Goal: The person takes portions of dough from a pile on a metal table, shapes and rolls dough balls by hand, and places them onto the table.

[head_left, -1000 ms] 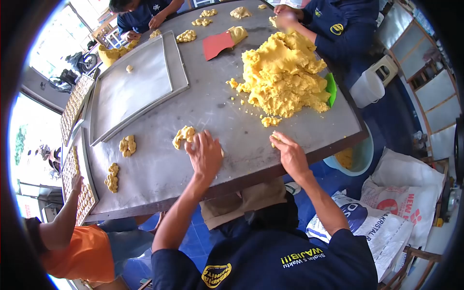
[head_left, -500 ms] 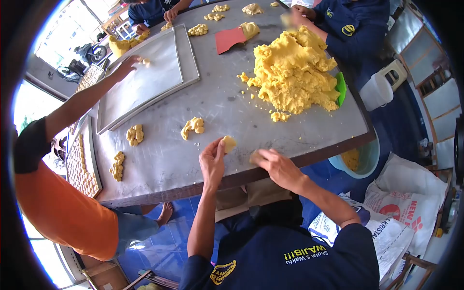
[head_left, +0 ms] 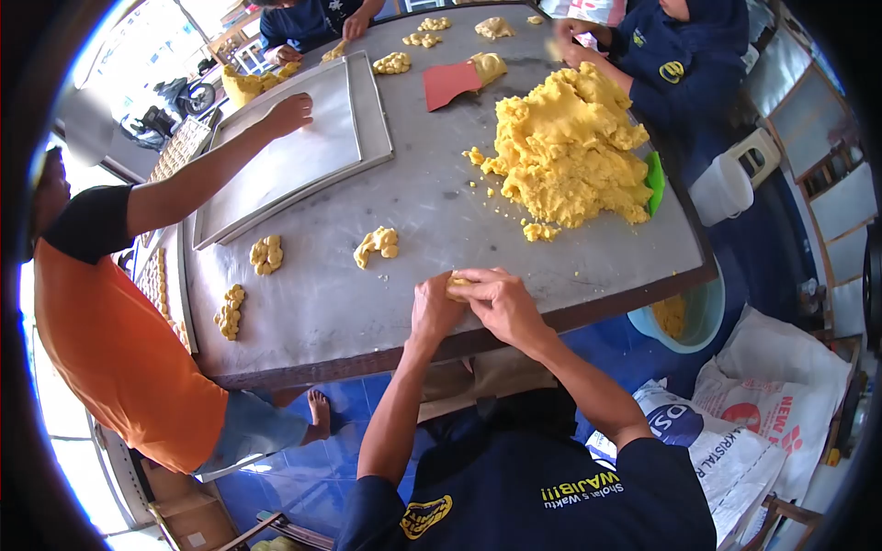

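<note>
My left hand (head_left: pixel 435 309) is closed around a small piece of yellow dough (head_left: pixel 457 287) above the near edge of the metal table. My right hand (head_left: pixel 503 305) meets it from the right, its fingers pressed over the same piece and partly hiding it. Just beyond my hands lies a curved cluster of small dough balls (head_left: pixel 376 246). Farther left are two more clusters, one upper (head_left: pixel 266 255) and one lower (head_left: pixel 230 312). A big crumbly mound of yellow dough (head_left: pixel 570 151) rises on the right side, with a green scraper (head_left: pixel 654 182) at its edge.
A large metal tray (head_left: pixel 303 151) lies at the far left, under the arm of a person in orange (head_left: pixel 129 349). Two co-workers sit at the far side. A red sheet (head_left: pixel 450 84) lies beyond the mound. Right of the table are a blue tub (head_left: pixel 707 317) and sacks (head_left: pixel 726 441).
My right hand has come left and joined my left hand over the dough piece. The person in orange has swung an arm farther over the tray. The view has shifted slightly.
</note>
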A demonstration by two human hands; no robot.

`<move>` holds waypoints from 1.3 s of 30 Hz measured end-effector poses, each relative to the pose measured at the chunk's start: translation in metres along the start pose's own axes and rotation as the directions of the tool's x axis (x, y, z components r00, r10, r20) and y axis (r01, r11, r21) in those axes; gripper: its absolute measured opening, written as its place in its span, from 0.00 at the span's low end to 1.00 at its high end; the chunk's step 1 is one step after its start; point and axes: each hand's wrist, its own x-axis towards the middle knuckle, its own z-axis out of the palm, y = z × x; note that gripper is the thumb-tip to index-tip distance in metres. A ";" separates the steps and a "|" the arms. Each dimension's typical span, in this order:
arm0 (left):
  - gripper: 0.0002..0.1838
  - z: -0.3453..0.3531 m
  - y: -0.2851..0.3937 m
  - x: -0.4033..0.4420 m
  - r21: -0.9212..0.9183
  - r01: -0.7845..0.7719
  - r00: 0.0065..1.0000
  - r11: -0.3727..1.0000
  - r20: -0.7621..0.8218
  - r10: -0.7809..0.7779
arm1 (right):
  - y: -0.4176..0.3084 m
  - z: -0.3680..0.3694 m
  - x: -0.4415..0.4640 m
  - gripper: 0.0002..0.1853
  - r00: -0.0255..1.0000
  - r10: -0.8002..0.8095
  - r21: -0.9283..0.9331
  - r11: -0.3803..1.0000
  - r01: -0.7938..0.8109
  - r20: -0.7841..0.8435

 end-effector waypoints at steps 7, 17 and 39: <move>0.13 0.005 0.010 -0.012 0.079 0.026 0.999 0.997 -0.048 -0.023 | -0.012 0.013 0.002 0.11 0.997 0.063 -0.183 0.981 -0.069 -0.042; 0.16 -0.006 0.003 -0.015 -0.306 -0.107 0.993 0.946 -0.078 0.087 | 0.000 -0.001 0.025 0.19 0.947 0.319 0.162 0.933 -0.322 0.048; 0.15 -0.001 0.003 -0.022 -0.188 -0.197 0.978 0.962 -0.101 0.180 | 0.006 0.001 0.036 0.25 0.918 0.274 -0.067 0.962 -0.266 0.286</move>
